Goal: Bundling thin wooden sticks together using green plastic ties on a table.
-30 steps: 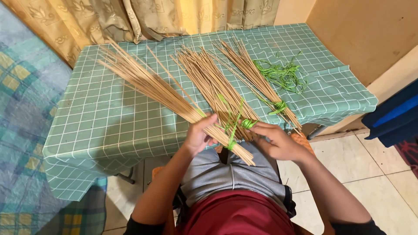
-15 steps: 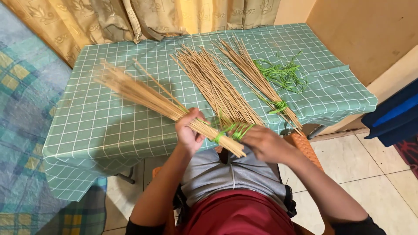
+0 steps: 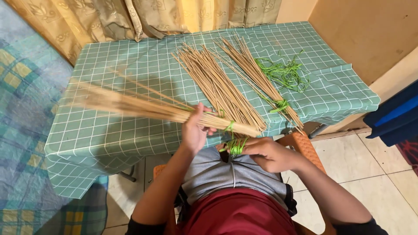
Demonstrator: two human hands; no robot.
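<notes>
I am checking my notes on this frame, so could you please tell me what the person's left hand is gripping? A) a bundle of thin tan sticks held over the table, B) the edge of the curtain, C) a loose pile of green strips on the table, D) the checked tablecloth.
A: the left hand is closed around the bundle of tan sticks, which slants above the table, while the right hand holds green strips near the bundle's end.

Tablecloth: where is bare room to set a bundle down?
Bare tablecloth lies at the far left, between the curtain and the held stick bundle. The near-right corner, beyond the tied bundle, is also free. The middle is crowded with loose sticks and green string.
</notes>
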